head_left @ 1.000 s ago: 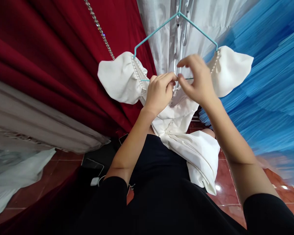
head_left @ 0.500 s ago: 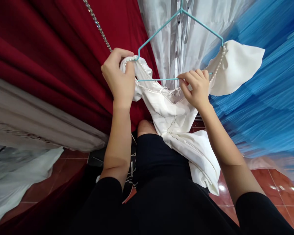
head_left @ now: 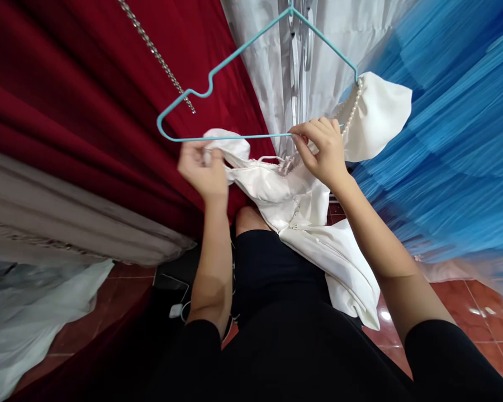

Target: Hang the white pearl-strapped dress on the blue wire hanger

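A white dress with pearl-edged straps hangs from the right end of a light blue hanger. The hanger's left end is bare. Below its bottom bar, my left hand pinches the dress's left strap and sleeve; its fingers are somewhat blurred. My right hand grips the bottom bar near the right side, beside the right strap. The dress's lower part drapes over my lap and to the right.
Red cloth hangs at the left with a beaded chain on it. White fabric hangs behind the hanger, blue tulle at the right. Beige cloth is lower left, above red floor tiles.
The left strap has come off the hanger's left end, and my left hand has moved down with it. The hanger has shifted left, and my right hand still holds its bar.
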Motion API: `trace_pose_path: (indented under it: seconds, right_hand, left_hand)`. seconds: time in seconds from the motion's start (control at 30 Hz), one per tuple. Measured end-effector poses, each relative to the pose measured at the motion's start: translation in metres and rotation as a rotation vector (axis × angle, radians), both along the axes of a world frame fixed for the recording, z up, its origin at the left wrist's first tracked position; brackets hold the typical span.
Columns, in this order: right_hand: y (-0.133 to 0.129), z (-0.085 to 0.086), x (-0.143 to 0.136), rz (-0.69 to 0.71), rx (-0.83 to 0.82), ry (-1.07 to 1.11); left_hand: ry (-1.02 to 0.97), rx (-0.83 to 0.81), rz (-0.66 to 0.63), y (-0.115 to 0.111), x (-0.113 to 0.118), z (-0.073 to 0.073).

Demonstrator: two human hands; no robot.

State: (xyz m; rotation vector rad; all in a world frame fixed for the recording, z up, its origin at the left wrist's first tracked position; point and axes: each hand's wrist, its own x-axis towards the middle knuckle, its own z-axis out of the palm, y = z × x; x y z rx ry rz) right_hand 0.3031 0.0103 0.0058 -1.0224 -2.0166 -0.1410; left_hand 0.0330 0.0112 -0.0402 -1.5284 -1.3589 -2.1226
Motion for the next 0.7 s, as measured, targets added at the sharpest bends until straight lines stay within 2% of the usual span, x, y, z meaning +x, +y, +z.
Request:
trace_pose_path:
  seconds: [0.03, 0.1, 0.2, 0.3, 0.37, 0.47, 0.53, 0.63, 0.7]
  right_hand:
    - [0.000, 0.000, -0.001, 0.000, -0.006, 0.002]
    - [0.000, 0.001, -0.003, -0.008, -0.013, 0.003]
    - [-0.002, 0.001, -0.002, -0.009, -0.014, 0.001]
    - [-0.007, 0.001, 0.002, 0.030, -0.026, 0.006]
    - [-0.011, 0.001, 0.007, 0.071, -0.019, 0.066]
    - [-0.008, 0.003, 0.021, 0.069, 0.121, 0.274]
    - [0.002, 0.008, 0.037, -0.035, 0.268, 0.386]
    - [0.025, 0.016, 0.065, -0.209, 0.385, 0.383]
    - [0.040, 0.021, 0.081, -0.216, 0.389, 0.360]
  left_hand:
    - [0.109, -0.052, -0.019, -0.010, 0.018, -0.004]
    - [0.318, -0.062, -0.115, -0.026, 0.051, -0.003]
    - [0.430, -0.077, -0.139, -0.033, 0.082, 0.018]
    - [0.401, -0.232, -0.177, -0.026, 0.092, 0.039]
    - [0.424, -0.355, -0.228, -0.022, 0.093, 0.045]
    - [0.515, -0.438, -0.189, -0.023, 0.096, 0.045]
    - [0.566, -0.445, -0.138, -0.026, 0.100, 0.042]
    - [0.613, -0.449, -0.112, -0.029, 0.106, 0.039]
    - [0.630, -0.456, -0.104, -0.030, 0.107, 0.039]
